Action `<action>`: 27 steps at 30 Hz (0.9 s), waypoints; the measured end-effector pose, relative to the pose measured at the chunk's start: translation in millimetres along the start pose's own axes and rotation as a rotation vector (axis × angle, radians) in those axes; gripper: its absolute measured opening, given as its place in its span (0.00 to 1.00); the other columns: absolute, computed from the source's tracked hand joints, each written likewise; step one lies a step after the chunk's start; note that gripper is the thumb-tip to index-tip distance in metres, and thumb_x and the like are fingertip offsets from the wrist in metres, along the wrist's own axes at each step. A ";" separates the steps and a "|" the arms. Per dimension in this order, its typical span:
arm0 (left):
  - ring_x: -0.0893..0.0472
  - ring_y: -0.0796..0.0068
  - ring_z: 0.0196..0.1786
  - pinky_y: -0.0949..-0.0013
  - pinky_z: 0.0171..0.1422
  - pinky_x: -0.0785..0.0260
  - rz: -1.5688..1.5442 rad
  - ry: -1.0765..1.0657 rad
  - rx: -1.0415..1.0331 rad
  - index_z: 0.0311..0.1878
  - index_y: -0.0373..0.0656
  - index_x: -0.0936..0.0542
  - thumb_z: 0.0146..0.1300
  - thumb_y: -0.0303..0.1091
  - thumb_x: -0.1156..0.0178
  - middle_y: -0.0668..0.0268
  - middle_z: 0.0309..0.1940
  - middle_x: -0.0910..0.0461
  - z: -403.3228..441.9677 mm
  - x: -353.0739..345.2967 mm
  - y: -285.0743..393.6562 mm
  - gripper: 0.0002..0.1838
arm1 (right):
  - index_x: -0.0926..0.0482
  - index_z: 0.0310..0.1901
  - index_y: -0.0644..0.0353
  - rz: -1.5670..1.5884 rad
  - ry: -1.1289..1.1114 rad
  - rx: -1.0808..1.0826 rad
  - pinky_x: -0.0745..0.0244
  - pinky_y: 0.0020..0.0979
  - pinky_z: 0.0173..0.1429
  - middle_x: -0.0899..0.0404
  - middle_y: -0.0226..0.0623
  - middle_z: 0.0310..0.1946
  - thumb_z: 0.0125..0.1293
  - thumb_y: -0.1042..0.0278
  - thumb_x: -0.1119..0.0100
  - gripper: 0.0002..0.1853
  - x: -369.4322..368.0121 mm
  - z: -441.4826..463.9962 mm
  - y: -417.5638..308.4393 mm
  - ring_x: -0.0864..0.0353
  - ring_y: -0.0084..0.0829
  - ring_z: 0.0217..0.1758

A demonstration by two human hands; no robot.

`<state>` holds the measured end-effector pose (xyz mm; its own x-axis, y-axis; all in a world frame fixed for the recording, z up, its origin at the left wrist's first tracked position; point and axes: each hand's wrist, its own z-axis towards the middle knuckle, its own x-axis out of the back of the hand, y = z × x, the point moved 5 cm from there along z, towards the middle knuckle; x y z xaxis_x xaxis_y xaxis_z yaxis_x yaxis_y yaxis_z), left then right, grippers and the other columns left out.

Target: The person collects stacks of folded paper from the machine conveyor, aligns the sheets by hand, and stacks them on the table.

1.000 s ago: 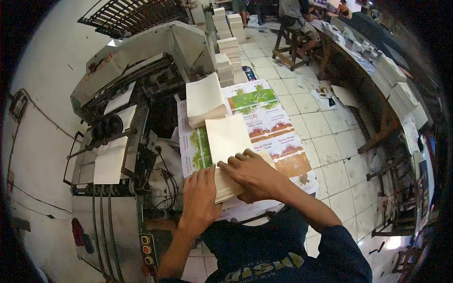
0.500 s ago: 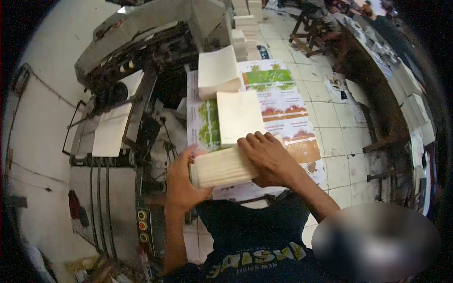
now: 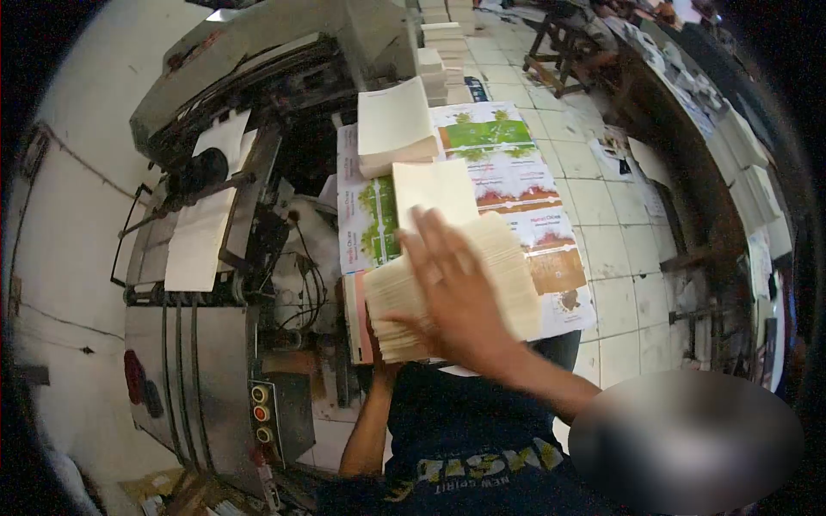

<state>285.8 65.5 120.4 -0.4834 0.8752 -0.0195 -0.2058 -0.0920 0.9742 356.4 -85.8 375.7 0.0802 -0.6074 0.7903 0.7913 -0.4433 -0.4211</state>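
Observation:
A fanned stack of cream paper sheets (image 3: 508, 258) lies near my body at the front of the table. My right hand (image 3: 460, 297) is spread over the top of it, fingers stretched out and slightly blurred. At the stack's near left corner, my left hand (image 3: 385, 371) is mostly hidden under the sheets, so its fingers do not show. A pinkish board or sheet (image 3: 360, 318) shows along the stack's left edge. Just beyond is another cream paper stack (image 3: 437, 185), partly covered by the fanned sheets, and a taller paper stack (image 3: 396, 120) stands behind that.
Printed sheets with green and brown pictures (image 3: 486, 138) cover the table. On the left stands a printing machine (image 3: 189, 378) with buttons and a paper sheet (image 3: 202, 241) on its feed. More paper piles (image 3: 443, 52) rise at the back. A long bench (image 3: 688, 163) runs along the right.
The near stack has gone from a compact block to a spread fan. My right hand has moved from its right end onto its top; my left hand has slipped lower, beneath it.

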 end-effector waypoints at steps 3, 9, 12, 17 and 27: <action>0.19 0.67 0.55 0.62 0.59 0.23 0.017 0.027 0.004 0.63 0.39 0.28 0.57 0.43 0.29 0.62 0.54 0.20 -3.8 1.3 4.7 0.33 | 0.43 0.75 0.67 -0.052 -0.087 0.036 0.58 0.49 0.83 0.49 0.56 0.78 0.72 0.41 0.47 0.42 -52.2 -11.9 -29.1 0.52 0.48 0.83; 0.19 0.67 0.55 0.61 0.59 0.23 0.023 0.048 -0.032 0.63 0.39 0.28 0.61 0.44 0.34 0.61 0.54 0.20 9.3 3.0 6.7 0.30 | 0.42 0.75 0.68 -0.022 0.005 0.053 0.61 0.48 0.84 0.46 0.57 0.77 0.76 0.41 0.57 0.40 15.2 -3.0 -19.4 0.52 0.49 0.83; 0.19 0.67 0.54 0.61 0.59 0.22 0.002 0.047 -0.031 0.63 0.39 0.28 0.63 0.44 0.36 0.61 0.54 0.20 13.5 0.0 5.2 0.28 | 0.34 0.71 0.66 -0.190 -0.135 -0.020 0.58 0.48 0.83 0.39 0.57 0.74 0.75 0.43 0.53 0.35 -8.7 -5.4 40.4 0.47 0.50 0.81; 0.19 0.67 0.54 0.60 0.58 0.22 0.059 0.049 -0.088 0.63 0.39 0.27 0.67 0.45 0.40 0.61 0.54 0.20 20.8 -4.2 16.8 0.26 | 0.29 0.67 0.68 -0.181 0.055 0.024 0.52 0.49 0.81 0.34 0.60 0.70 0.76 0.42 0.56 0.35 1.5 31.3 25.0 0.40 0.52 0.77; 0.19 0.67 0.56 0.58 0.60 0.21 -0.175 0.076 -0.005 0.64 0.39 0.29 0.73 0.47 0.45 0.60 0.56 0.21 25.0 -11.3 20.2 0.25 | 0.39 0.71 0.62 -0.334 -0.329 0.296 0.49 0.52 0.79 0.29 0.47 0.59 0.31 0.47 0.15 0.64 -7.5 -6.9 39.9 0.32 0.48 0.67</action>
<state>308.4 65.6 146.0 -0.5026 0.8397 -0.2057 -0.2966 0.0560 0.9534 383.2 -103.5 349.9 -0.0567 -0.2067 0.9768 0.9391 -0.3432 -0.0181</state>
